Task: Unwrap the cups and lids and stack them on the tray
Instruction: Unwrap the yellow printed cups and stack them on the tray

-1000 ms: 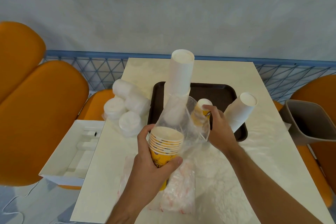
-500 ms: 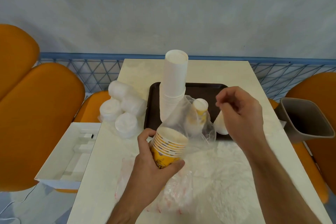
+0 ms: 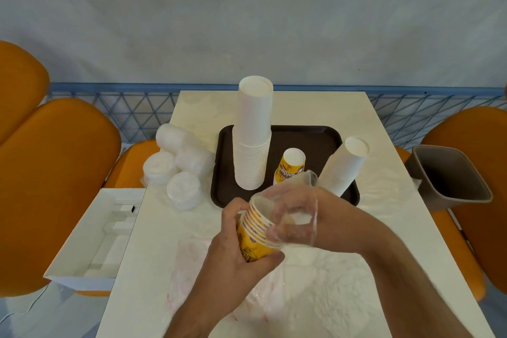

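Note:
My left hand (image 3: 236, 258) grips a short stack of yellow paper cups (image 3: 253, 233) above the near table. Clear plastic wrap (image 3: 297, 208) still covers the stack's mouth, and my right hand (image 3: 304, 214) lies behind that film, fingers curled at the rim of the cups. On the dark brown tray (image 3: 330, 137) stand a tall upside-down stack of white cups (image 3: 253, 134), a small upside-down yellow cup stack (image 3: 291, 166) and a leaning white cup stack (image 3: 344, 164).
Wrapped sleeves of white lids (image 3: 178, 164) lie left of the tray. Loose plastic wrapping (image 3: 315, 288) covers the near table. A white cardboard box (image 3: 96, 233) hangs off the left edge, a grey bin (image 3: 450, 175) stands right, and orange chairs (image 3: 52, 178) flank the table.
My right hand came down from above the tray to the wrapped mouth of the yellow stack. The plastic bag, earlier puffed up toward the tray, now sits pulled down around the cups.

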Motion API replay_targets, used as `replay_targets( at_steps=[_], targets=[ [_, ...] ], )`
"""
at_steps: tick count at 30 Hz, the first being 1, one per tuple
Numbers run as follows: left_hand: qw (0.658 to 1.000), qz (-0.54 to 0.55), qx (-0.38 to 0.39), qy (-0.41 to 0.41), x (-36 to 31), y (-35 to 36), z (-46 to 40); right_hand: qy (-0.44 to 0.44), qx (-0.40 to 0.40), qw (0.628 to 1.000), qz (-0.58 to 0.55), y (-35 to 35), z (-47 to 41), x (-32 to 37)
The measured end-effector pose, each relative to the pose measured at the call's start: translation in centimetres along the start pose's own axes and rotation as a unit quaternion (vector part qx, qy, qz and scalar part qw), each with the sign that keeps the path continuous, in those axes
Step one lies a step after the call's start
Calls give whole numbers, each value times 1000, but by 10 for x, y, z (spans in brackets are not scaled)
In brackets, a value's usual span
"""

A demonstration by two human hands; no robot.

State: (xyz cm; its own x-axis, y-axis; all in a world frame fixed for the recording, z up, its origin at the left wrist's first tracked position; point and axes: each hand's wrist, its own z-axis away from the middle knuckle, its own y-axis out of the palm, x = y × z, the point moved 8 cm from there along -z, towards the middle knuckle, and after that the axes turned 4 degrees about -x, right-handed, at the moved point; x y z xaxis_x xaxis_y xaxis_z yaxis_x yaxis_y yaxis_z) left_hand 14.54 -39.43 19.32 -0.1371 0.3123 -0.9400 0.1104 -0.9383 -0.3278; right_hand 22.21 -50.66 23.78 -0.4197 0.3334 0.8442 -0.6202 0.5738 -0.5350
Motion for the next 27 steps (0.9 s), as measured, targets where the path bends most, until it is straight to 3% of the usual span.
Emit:
replay_targets(
  at_steps=[8, 14, 19, 27],
  targets=[
    [1000, -8, 16, -1, -2, 6, 1, 50, 22, 998, -30, 9, 6, -6],
    [1000, -17, -6, -16, 3, 3, 3, 72, -87, 986, -126, -32, 15, -4],
    [999, -23, -21, -34, 7, 3, 4, 134, -95, 977, -133, -37, 24, -23],
    [998, 4, -56, -40, 7, -10, 3, 142, -101, 981, -86, -52, 35, -24]
  ],
)
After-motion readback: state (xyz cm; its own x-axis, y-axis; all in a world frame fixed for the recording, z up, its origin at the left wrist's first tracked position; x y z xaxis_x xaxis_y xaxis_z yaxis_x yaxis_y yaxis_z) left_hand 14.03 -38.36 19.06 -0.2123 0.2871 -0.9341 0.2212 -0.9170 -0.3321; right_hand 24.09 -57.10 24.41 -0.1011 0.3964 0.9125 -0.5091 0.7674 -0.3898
